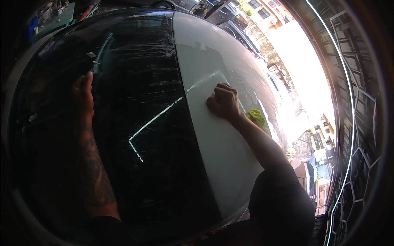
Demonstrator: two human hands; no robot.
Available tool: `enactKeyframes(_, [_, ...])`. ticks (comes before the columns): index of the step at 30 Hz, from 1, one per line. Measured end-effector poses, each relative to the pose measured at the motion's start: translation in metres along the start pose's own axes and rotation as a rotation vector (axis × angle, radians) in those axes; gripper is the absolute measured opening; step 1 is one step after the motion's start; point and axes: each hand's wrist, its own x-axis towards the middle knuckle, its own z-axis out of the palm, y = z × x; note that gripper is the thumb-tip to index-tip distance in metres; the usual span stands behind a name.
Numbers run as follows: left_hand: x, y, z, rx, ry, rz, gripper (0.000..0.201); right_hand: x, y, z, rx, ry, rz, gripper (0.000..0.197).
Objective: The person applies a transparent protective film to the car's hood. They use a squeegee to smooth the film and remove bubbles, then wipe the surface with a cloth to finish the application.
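My left hand [84, 94] reaches forward over the dark glass [156, 123] of a car, its fingers stretched out, with no object visible in it. Just beyond its fingertips a small pale square mark [91, 54] shows on the glass. On the white panel [205, 135] beside the glass, my right hand [223, 100] is closed like a fist. Its palm side is hidden, so anything inside it cannot be made out. A crumpled yellow-green cloth [255, 117] lies on the panel just right of my right forearm.
Wet streaks and a bent light reflection [156, 117] cross the glass. Parked vehicles [240, 35] stand beyond the car, and a green table [55, 20] with items is at the far left. A metal-framed roof [353, 61] with light strips rises on the right.
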Motion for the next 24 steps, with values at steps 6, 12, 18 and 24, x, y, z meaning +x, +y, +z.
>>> enactKeyframes(6, [0.0, -0.008, 0.003, 0.063, 0.024, 0.038, 0.043, 0.045, 0.035, 0.026, -0.046, 0.041, 0.075, 0.022])
enactKeyframes(12, [-0.008, -0.007, 0.023, -0.056, -0.065, -0.071, 0.042, 0.127, 0.113, 0.047, -0.242, -0.003, 0.334, 0.028])
enactKeyframes(18, [-0.001, -0.002, -0.002, 0.014, 0.02, -0.01, 0.042, -0.007, 0.009, -0.005, -0.002, 0.064, -0.005, 0.022])
enactKeyframes(24, [-0.002, -0.006, 0.002, 0.065, 0.003, -0.029, 0.042, 0.038, 0.057, 0.014, -0.093, 0.023, 0.1, 0.023])
